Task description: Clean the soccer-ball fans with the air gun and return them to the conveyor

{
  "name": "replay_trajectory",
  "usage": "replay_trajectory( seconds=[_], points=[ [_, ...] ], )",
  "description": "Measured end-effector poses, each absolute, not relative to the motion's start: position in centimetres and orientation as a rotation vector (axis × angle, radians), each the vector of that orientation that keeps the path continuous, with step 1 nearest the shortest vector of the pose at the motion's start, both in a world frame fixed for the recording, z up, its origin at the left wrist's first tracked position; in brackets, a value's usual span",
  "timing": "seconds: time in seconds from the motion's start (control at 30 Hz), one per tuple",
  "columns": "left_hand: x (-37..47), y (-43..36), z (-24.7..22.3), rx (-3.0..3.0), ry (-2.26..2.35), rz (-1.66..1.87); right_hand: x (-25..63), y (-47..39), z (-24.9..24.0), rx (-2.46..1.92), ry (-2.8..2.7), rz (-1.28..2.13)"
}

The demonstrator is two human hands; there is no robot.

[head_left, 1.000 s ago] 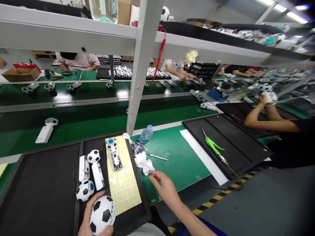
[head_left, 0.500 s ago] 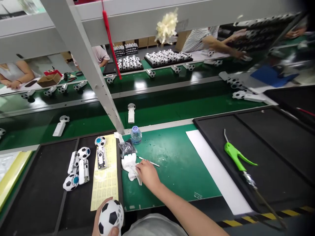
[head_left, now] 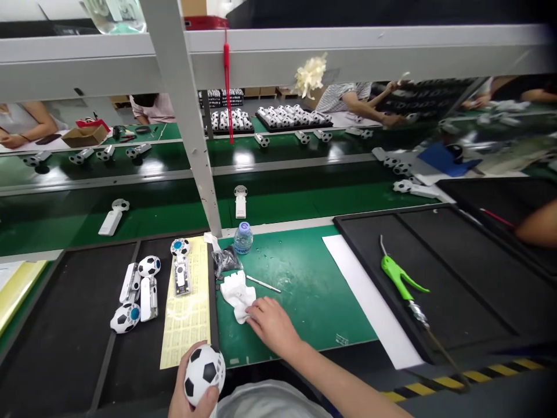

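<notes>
My left hand [head_left: 191, 383] is wrapped round a device with a football-patterned round head [head_left: 205, 374], low in the view; its lower part runs out of frame. On the green mat, my right hand [head_left: 274, 325] pinches the near edge of a crumpled white cloth [head_left: 238, 295]. Just beyond the fingers lies a thin white pen-like stick [head_left: 263, 283]. A black plastic bag [head_left: 226, 261] and a small clear bottle with a purple cap [head_left: 243, 238] stand behind the cloth.
Left, several football-headed devices [head_left: 149, 299] lie on a black tray, another on a yellow label sheet [head_left: 187, 331]. A green air gun [head_left: 397, 276] rests on the right tray. Behind a white post [head_left: 191, 128] runs a green conveyor [head_left: 287, 197] with more devices; co-workers sit beyond.
My view has turned slightly. The right hand has moved a little nearer to me and right, its fingers still at the cloth, which has shifted with them. The left hand keeps the football-headed device.
</notes>
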State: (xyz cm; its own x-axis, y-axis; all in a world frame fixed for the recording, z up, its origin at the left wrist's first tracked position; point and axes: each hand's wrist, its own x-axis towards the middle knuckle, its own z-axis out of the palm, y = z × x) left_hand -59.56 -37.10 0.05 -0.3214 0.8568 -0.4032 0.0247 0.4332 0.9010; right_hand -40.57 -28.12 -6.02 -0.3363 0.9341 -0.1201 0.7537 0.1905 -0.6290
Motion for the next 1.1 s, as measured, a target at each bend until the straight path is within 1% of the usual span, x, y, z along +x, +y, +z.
replay_trajectory(
  seconds=[0.13,0.27,0.4,0.63,0.73,0.83,0.97,1.1],
  points=[
    [-60.6,-37.0,-0.8,0.776,1.632,1.058,-42.6,-28.6,-6.9,-1.74,-2.064,0.952],
    [-61.2,-36.6,-1.3,0.754,1.595,1.129,-43.6,-26.8,-6.6,-1.758,-1.85,1.18],
    [-61.0,-35.9,-1.3,0.726,1.57,1.153,-43.7,-25.1,-4.3,-1.668,-1.639,1.43],
    [-58.8,-33.8,0.2,0.716,1.398,1.177,-43.2,-24.4,0.4,-1.48,-1.38,1.712],
    [-57.2,-32.6,1.1,0.66,1.291,1.122,-41.9,-23.8,2.1,-1.365,-1.337,1.844],
    [-55.2,-31.4,2.1,0.595,1.244,1.052,-39.9,-22.9,3.2,-1.293,-1.333,1.897],
    [-52.8,-30.1,3.0,0.61,1.315,1.074,-36.7,-21.8,3.1,-1.24,-1.391,1.914],
    [-51.7,-29.3,3.8,0.576,1.331,1.076,-34.4,-21.1,2.4,-1.228,-1.495,1.816]
  ],
)
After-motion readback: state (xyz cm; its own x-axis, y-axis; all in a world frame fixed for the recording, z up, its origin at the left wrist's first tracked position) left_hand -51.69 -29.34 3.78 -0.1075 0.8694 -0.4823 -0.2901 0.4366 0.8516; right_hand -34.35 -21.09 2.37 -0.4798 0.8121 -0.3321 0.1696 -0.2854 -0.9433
